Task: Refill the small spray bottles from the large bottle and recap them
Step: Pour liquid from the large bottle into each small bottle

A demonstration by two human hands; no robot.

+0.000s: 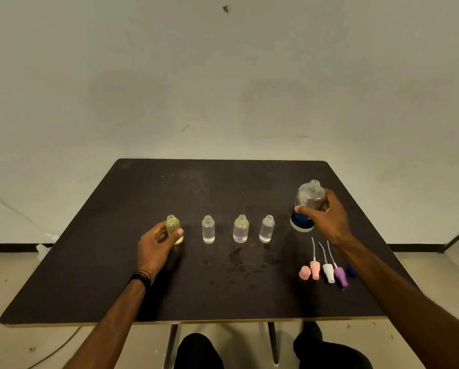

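Observation:
Several small uncapped bottles stand in a row across the dark table (116, 262). My left hand (155, 247) grips the leftmost one, a yellowish bottle (173, 227). To its right stand a clear bottle (208, 229), a bottle with a purple base (241, 229) and another clear bottle (267, 229). My right hand (327, 215) holds the large open bottle (307, 202) with a blue label, upright at the right end of the row. Spray tops lie at front right: a pink cap (305, 272), a pink sprayer (315, 269), a white sprayer (329, 272) and a purple sprayer (340, 276).
A small dark blue cap (351, 271) lies right of the purple sprayer, partly behind my right forearm. Wet spots mark the table's middle (236, 259). A pale wall stands behind the table. My knees show below the front edge.

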